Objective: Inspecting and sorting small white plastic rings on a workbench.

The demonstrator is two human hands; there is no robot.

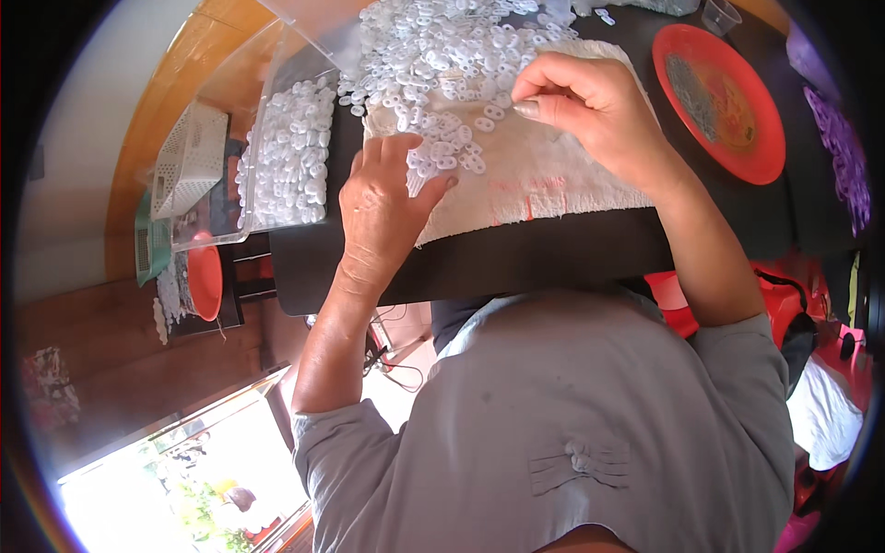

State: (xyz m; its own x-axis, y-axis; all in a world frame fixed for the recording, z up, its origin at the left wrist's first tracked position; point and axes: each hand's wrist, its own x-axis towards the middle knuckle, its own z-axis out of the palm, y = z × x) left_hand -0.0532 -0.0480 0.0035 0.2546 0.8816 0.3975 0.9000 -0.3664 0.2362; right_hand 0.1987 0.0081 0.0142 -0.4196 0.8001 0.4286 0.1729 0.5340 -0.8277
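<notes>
On the dark worktop [553, 258] we see a white cloth [544, 175] heaped with small white rings [442, 55], many already in the clear tray [286, 157] at left; right hand [590, 106] fingers pinched on one ring, left hand [383, 207] fingers spread over others.

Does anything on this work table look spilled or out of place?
Nothing looks damaged. The small white plastic rings lie in a loose heap across the white towel, not contained like those in the clear tray. The orange plate sits flat.
</notes>
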